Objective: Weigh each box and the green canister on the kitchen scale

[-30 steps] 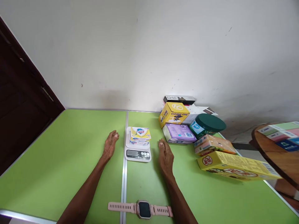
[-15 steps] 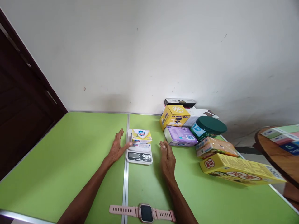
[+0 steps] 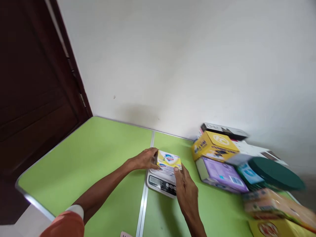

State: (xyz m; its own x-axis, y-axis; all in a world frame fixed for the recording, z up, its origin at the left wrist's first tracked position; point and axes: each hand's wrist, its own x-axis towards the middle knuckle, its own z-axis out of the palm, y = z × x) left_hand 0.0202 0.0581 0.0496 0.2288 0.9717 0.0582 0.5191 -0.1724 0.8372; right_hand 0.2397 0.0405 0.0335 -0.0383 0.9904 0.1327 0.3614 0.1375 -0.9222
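Note:
Two stacked soap boxes (image 3: pixel 169 159), the upper one yellow and white with a blue shield logo, are at the plate of a small white digital kitchen scale (image 3: pixel 161 186). My left hand (image 3: pixel 146 158) grips their left end, its fingers behind and its thumb at the front corner. At the right end, my right hand (image 3: pixel 186 186) presses with its thumb at the front corner; its other fingers are partly hidden. Whether the boxes still rest on the scale I cannot tell. The scale's dark display faces me, its right buttons partly behind my right hand.
Right of the scale stand a yellow carton (image 3: pixel 214 146), a purple tissue pack (image 3: pixel 222 174), a green-lidded tub (image 3: pixel 275 172), an orange-tinted pack (image 3: pixel 276 205) and a yellow box (image 3: pixel 274 228). A pink watch strap (image 3: pixel 125 234) shows at the bottom edge. A wall bounds the green table (image 3: pixel 108 141).
Both hands have moved inward from beside the scale and closed on the soap boxes' ends. My view has turned left and tilted, so the things on the table appear shifted right.

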